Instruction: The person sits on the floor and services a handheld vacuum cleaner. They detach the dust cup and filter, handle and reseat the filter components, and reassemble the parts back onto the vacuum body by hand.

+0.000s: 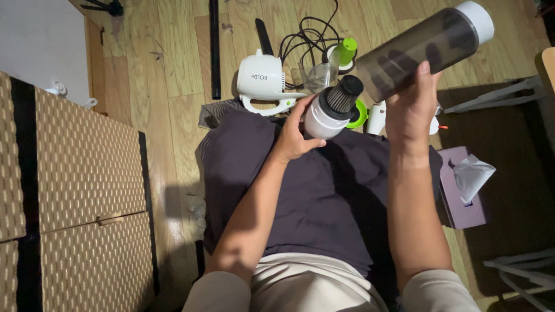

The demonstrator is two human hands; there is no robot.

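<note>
My left hand grips a white cylindrical filter unit with a dark pleated filter at its end, held above my lap. My right hand holds a smoky translucent dust cup with a white cap, tilted up to the right. The cup's open end points toward the filter, a small gap apart. A dark cloth covers my lap beneath both hands.
On the wooden floor ahead lie a white handheld vacuum body, black cables, a clear cup, green-and-white parts and a black tube. A purple tissue box sits at right. Woven storage boxes stand at left.
</note>
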